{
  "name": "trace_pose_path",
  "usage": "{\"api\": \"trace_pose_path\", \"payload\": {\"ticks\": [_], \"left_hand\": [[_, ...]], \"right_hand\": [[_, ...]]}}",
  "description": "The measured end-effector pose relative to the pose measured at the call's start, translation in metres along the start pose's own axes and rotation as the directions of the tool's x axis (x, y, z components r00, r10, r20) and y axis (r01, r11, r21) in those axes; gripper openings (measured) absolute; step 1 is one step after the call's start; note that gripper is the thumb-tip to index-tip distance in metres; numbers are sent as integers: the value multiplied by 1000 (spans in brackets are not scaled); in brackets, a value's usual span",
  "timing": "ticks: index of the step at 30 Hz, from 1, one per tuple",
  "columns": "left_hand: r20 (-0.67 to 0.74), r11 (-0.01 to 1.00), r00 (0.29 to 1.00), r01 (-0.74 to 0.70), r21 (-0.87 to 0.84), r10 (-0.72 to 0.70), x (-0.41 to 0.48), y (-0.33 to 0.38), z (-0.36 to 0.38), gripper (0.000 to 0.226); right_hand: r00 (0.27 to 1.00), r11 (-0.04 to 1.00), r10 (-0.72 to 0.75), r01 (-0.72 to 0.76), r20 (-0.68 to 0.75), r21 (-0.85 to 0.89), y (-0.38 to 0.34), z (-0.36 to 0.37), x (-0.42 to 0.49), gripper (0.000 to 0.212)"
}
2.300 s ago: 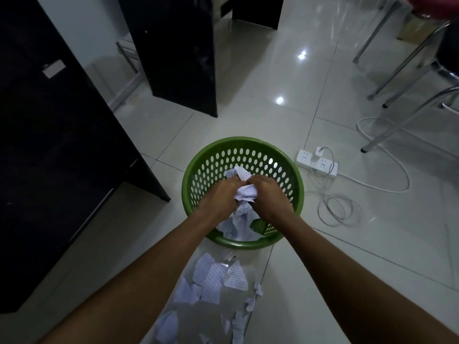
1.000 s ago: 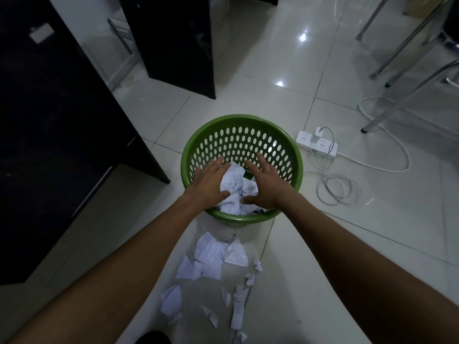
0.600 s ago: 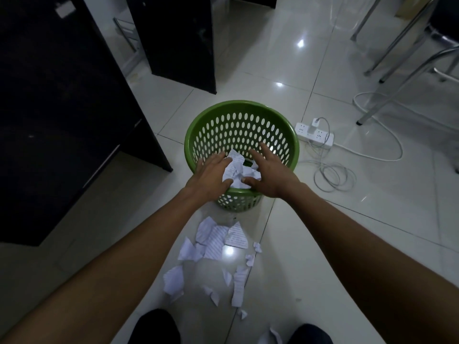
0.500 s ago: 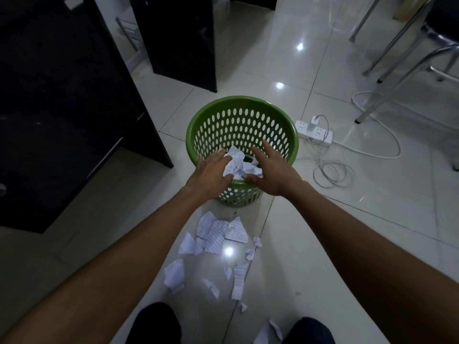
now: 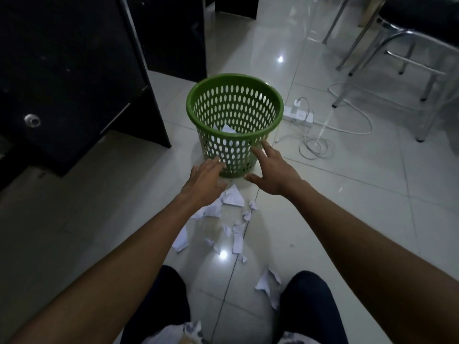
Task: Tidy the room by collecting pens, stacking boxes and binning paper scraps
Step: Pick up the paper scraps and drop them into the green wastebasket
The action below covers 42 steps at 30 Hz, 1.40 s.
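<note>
Both hands empty, fingers spread and relaxed: left hand [image 5: 207, 181] and right hand [image 5: 272, 173] held out low in front of the green basket [image 5: 234, 120], which stands upright on the tiled floor [image 5: 347, 207] with crumpled paper [image 5: 227, 129] inside. Torn paper scraps [image 5: 232, 198] lie scattered on the tiles between basket and knees [image 5: 308, 299]. White power strip [image 5: 299, 115] with coiled cable sits just right of the basket.

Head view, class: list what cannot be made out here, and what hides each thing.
Paper inside the green bin: head view, near wall hides most of it.
Floor scraps: head view, left hand covers some; print too small to read.
Chair: head view, cut off by the top right edge.
</note>
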<state>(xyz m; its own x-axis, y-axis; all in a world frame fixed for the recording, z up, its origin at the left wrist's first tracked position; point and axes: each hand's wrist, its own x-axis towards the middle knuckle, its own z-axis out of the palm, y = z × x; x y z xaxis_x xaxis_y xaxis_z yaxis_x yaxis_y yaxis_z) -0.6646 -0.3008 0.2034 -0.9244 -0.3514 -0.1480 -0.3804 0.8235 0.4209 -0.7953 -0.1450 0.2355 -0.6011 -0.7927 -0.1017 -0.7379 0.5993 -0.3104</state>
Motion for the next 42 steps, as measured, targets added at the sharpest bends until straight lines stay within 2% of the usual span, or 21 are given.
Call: {"api": "trace_pose_path", "payload": {"ticks": [4, 8, 12, 15, 19, 26, 35, 39, 42], "left_hand": [[82, 999, 996, 41, 31, -44, -58, -4, 29, 62], [109, 995, 989, 98, 21, -100, -101, -14, 59, 63], [137, 990, 982, 137, -23, -132, -123, -35, 100, 65], [153, 976, 970, 202, -76, -189, -130, -50, 140, 68], [184, 952, 936, 307, -17, -299, -135, -69, 180, 74], [120, 910, 902, 415, 13, -414, -122, -105, 214, 76], [-47, 871, 871, 486, -72, -490, -103, -159, 239, 76], [-62, 880, 880, 465, -95, -472, -96, -167, 251, 75], [-31, 902, 902, 430, -48, -432, -85, -163, 260, 78]], "right_hand": [[998, 999, 37, -37, 46, 2, -7, 34, -52, 87], [995, 998, 55, -58, 89, 34, -8, 74, -93, 85], [984, 986, 129, -141, 127, 90, 0, 125, -130, 87], [967, 972, 203, -218, 153, 88, 17, 171, -161, 90], [946, 953, 286, -298, 151, 57, 41, 226, -196, 92], [890, 896, 420, -438, 178, 76, 51, 297, -224, 90], [922, 916, 374, -384, 99, 117, 55, 338, -217, 76], [941, 938, 332, -337, 71, 77, 60, 341, -195, 81], [963, 964, 263, -265, 58, 22, 59, 339, -172, 84]]}}
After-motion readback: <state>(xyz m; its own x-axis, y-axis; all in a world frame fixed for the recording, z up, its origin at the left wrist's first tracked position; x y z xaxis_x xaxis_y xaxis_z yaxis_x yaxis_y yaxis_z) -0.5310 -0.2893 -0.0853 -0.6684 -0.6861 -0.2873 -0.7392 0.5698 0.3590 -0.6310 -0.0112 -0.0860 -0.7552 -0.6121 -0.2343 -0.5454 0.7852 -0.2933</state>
